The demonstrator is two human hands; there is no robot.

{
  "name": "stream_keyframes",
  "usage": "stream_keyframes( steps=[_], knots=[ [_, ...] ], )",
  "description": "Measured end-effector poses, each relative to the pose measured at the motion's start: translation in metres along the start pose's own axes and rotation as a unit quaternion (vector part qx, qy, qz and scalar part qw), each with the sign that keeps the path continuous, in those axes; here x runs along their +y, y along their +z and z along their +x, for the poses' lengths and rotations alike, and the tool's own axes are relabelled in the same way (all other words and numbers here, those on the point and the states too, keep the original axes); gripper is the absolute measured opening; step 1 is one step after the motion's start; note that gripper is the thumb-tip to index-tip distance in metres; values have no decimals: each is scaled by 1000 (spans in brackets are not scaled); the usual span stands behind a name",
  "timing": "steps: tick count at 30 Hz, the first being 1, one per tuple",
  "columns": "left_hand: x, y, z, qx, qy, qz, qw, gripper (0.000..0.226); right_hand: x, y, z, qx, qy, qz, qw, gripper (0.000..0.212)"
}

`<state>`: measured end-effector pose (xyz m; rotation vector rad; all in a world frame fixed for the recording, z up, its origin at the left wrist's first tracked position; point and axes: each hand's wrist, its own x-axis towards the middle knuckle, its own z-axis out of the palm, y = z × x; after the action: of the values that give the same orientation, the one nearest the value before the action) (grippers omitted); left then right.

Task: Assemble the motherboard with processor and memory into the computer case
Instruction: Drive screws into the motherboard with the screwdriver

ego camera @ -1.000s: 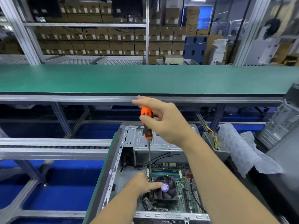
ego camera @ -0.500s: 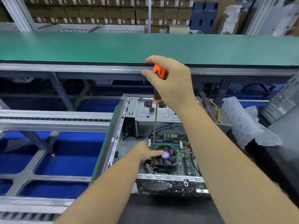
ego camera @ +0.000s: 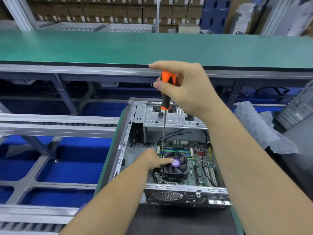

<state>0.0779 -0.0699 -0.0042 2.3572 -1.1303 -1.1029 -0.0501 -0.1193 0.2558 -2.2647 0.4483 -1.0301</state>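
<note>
Beyond your fingers runs the long green bench top [ego camera: 152, 46], and behind it stand rows of brown cartons [ego camera: 101, 12] with pale labels too small to read. To the left of your hands lie grey rails over blue trays [ego camera: 67, 168].

Under both hands sits the open computer case [ego camera: 138, 114], its grey drive cage on the far side and its perforated rear panel nearest you. The motherboard [ego camera: 203, 167] lies flat on the case floor, with green-and-blue memory slots just beyond your left fingertips. To the right of your right wrist lies crumpled bubble wrap [ego camera: 257, 126], and past it the corner of another grey chassis [ego camera: 298, 109].

Your right hand [ego camera: 186, 89] is curled round the orange-and-black handle of the screwdriver [ego camera: 166, 90], thumb and fingers clamped on it, forefinger stretched over the top. The thin shaft drops straight down from your fingers to the board at the far left corner of the cooler fan [ego camera: 176, 165]; its tip is hidden there, so you can't quite see what it meets.

Your left hand [ego camera: 150, 161] rests inside the case, its extended finger pressing the purple sticker on the fan hub; the other fingers are tucked under and hard to make out. The sticker's print is blurred.

A small dark cluster, perhaps screws [ego camera: 160, 114], sits on the drive cage just below the handle.
</note>
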Motion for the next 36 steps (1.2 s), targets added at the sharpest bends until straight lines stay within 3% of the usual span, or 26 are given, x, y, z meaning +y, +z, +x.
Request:
stream_keyframes(
  steps=[2,3,7,11,13,16,20,22,26,31,34,36],
  knots=[
    [-2,1,0,4,-4,-11,1000,104,3,4,2,74,6,-120,990,30],
    [-3,2,0,5,-5,-11,1000,105,4,5,0,74,21,-115,990,34],
    [-1,1,3,3,-4,3,1000,105,-1,-3,-7,-40,49,67,996,57],
    [-1,2,2,-1,1,23,1000,109,0,0,1,15,0,-122,992,48],
    [-1,1,1,-8,8,29,1000,117,0,7,0,21,23,-112,993,50],
    [0,1,1,-10,13,41,999,100,-4,12,-5,-7,63,42,997,52],
    [2,2,2,-6,24,63,998,71,-2,9,-3,83,44,-50,994,38],
    [1,3,3,-2,29,74,997,72,2,10,-5,122,54,-94,987,35],
    [2,1,4,7,43,85,995,78,-5,8,-13,49,76,68,994,52],
    [3,-1,-4,3,41,102,994,80,-8,10,-5,97,47,-114,988,40],
    [7,-5,-11,-12,36,101,994,95,-12,9,-6,22,76,17,997,45],
    [9,-3,-16,-15,36,132,991,93,-15,1,-6,-5,73,75,995,47]
  ],
)
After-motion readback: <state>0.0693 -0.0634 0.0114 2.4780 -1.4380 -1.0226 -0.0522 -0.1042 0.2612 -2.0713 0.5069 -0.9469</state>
